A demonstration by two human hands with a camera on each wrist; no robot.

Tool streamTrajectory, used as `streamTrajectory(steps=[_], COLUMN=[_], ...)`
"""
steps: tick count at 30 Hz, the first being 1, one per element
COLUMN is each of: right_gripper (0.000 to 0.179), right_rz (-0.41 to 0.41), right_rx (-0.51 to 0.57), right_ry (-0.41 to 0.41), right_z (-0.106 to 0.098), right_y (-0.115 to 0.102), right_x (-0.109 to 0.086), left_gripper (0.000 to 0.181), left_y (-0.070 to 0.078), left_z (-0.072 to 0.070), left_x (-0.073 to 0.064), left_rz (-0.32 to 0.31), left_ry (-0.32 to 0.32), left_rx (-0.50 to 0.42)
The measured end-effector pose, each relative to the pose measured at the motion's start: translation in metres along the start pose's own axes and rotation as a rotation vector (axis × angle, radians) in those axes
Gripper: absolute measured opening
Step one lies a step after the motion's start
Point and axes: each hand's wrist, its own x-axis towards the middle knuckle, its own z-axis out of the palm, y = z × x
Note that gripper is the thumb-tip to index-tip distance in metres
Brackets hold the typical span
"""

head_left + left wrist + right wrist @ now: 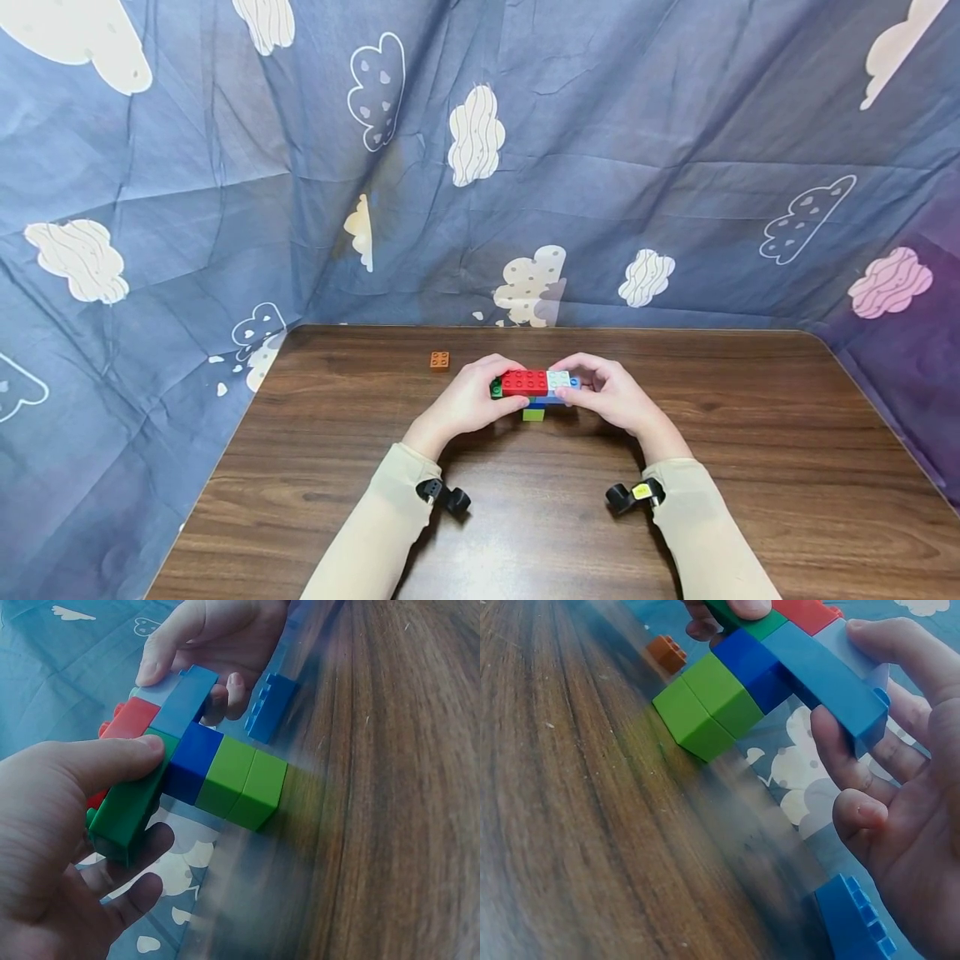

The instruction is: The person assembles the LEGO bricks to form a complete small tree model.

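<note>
A toy brick structure stands between my hands, narrow at the bottom and wide on top. Its stem is two stacked lime green bricks [240, 784] under a dark blue brick [193, 761]. Above them, a green brick [124, 810] and a light blue brick [829, 682] lie end to end. A red brick [524, 382] and a white brick [558, 380] form the top layer. My left hand [480, 393] grips the left end, thumb pressed on the green brick. At the right end my right hand [611, 396] pinches the structure, its thumb against the white brick.
On the brown wooden table [750, 417], an orange brick [439, 361] lies at the back, left of the structure. A separate blue brick [271, 709] lies near my right hand, hidden in the head view. A blue cloud-patterned cloth [600, 167] hangs behind the table.
</note>
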Motion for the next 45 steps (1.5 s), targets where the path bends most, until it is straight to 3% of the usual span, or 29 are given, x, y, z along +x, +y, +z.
streamTrajectory(steps=[12,19,29,41,45], right_gripper=[0.036,0.038,0.066,0.055,0.056], right_rz=[0.15,0.151,0.155,0.116,0.139], right_rx=[-0.02,-0.026,-0.104,-0.251,-0.305], right_ry=[-0.049,-0.07,-0.077,0.046,0.096], right_z=[-0.007,-0.009,-0.025,-0.044,-0.05], right_y=[-0.014,-0.017,-0.021,-0.029,-0.026], right_x=[0.001,0.0,-0.005,-0.013,-0.017], left_gripper=[0.038,0.039,0.04,0.039,0.038], left_y=[0.0,0.0,0.002,0.002,0.003], left_z=[0.001,0.0,-0.001,-0.002,-0.002], left_x=[-0.001,-0.001,0.0,-0.001,-0.001], left_rz=[-0.002,-0.008,-0.008,-0.007,-0.009], left_ry=[0.005,-0.003,-0.007,-0.007,-0.007], left_rx=[-0.008,-0.009,0.012,0.02,0.023])
